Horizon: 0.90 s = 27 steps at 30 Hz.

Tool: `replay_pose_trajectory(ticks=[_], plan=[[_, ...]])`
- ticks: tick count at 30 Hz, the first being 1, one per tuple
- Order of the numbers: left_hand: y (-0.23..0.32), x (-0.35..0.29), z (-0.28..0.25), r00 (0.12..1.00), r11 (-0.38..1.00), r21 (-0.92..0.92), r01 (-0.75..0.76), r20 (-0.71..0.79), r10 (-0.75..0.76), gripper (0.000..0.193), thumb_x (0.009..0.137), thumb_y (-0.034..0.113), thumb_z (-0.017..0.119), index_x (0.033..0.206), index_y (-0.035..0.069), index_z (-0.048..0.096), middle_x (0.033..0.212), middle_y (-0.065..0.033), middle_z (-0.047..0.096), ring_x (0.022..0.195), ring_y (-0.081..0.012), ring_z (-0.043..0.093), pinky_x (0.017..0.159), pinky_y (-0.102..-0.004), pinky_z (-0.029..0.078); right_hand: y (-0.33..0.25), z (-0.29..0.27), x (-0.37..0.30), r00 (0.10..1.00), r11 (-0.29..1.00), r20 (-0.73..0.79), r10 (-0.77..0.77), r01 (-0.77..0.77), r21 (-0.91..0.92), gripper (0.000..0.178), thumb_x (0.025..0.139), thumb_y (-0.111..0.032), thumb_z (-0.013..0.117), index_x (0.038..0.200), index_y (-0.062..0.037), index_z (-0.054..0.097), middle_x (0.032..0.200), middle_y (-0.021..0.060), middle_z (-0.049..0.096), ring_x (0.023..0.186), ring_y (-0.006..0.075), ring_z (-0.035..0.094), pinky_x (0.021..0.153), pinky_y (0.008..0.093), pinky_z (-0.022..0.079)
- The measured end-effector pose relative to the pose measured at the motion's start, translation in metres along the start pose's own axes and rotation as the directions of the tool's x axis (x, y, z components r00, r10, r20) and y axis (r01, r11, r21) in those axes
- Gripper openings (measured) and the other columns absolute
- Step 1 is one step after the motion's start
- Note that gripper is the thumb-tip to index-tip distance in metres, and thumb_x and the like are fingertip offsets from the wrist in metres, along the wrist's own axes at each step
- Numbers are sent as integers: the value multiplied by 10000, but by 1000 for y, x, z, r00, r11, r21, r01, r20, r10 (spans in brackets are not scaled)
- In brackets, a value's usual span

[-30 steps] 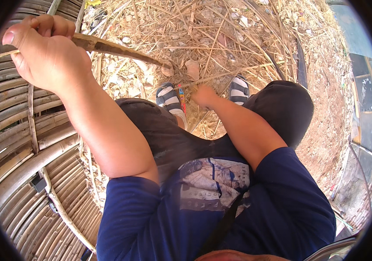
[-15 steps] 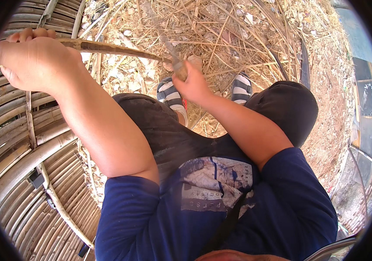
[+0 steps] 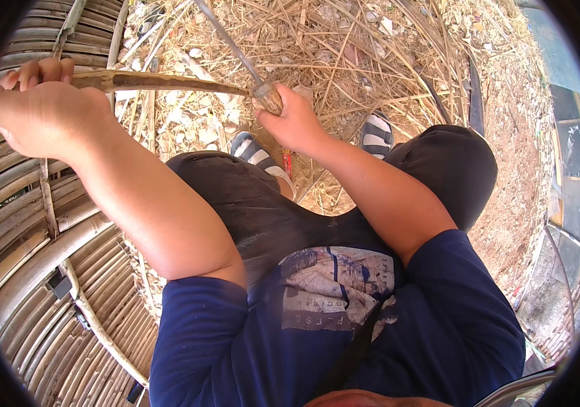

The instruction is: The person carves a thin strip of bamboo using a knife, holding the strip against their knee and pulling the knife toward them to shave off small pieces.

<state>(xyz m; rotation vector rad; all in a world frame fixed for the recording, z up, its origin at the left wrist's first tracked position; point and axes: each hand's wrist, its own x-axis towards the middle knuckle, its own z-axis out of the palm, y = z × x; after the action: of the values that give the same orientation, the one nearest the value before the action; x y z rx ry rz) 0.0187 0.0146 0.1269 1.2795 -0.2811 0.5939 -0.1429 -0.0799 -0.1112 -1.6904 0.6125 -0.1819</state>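
Observation:
At the upper left, my left hand (image 3: pixel 52 115) is closed around one end of a long split bamboo strip (image 3: pixel 161 82). The strip is brown with darker patches and tapers as it reaches rightward. My right hand (image 3: pixel 292 121) grips the light wooden handle of a long knife (image 3: pixel 234 51). Its narrow metal blade, seen almost edge-on, slants away up and to the left. The strip's thin end meets or overlaps the knife near the handle; whether they touch I cannot tell.
Dry straw and splinters (image 3: pixel 324 47) litter the ground ahead. A slatted bamboo structure (image 3: pixel 11 217) runs along my left, crossed by a thicker pole (image 3: pixel 39 258). My sandalled feet (image 3: pixel 376 136) stand below my bent knees. Blue-grey panels (image 3: pixel 571 146) edge the right side.
My right hand has shifted slightly up and left, and the knife blade leans further left. My left hand has lowered a little with the strip. My left foot has moved left.

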Motion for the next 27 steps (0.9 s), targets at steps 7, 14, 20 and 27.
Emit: replay_pose_trajectory(ticks=[7,14,20,27], plan=[[-1,1,-5,997,996,-88,21,-68,-27,243,984,232,500,862,41,409,675,-35,392,571,-146,323,549,-312,294,91,21,-6,969,902,123,212,-146,-406,426,795,-213,701,1132,36,621,1003,268,690,961,407,680,842,460,529],[-9,5,-7,995,994,-80,-67,-81,61,245,952,169,555,821,28,403,666,-48,381,567,-152,310,533,-327,283,54,10,3,965,947,111,239,-206,-247,409,779,-216,698,1086,45,630,991,261,693,976,419,679,848,470,526],[-6,0,-4,997,985,-158,-70,12,73,284,886,115,631,740,47,397,656,-48,367,566,-155,303,520,-331,267,8,11,5,984,990,-111,-141,144,16,351,818,-204,692,1096,-3,613,849,198,660,806,334,664,733,445,500],[-8,2,-4,994,988,-135,-78,63,87,326,886,159,672,724,58,407,654,-35,342,569,-156,291,538,-339,265,84,15,-1,962,917,86,257,-215,-337,465,776,-203,702,1154,55,618,1021,291,688,1008,420,676,884,465,527]])
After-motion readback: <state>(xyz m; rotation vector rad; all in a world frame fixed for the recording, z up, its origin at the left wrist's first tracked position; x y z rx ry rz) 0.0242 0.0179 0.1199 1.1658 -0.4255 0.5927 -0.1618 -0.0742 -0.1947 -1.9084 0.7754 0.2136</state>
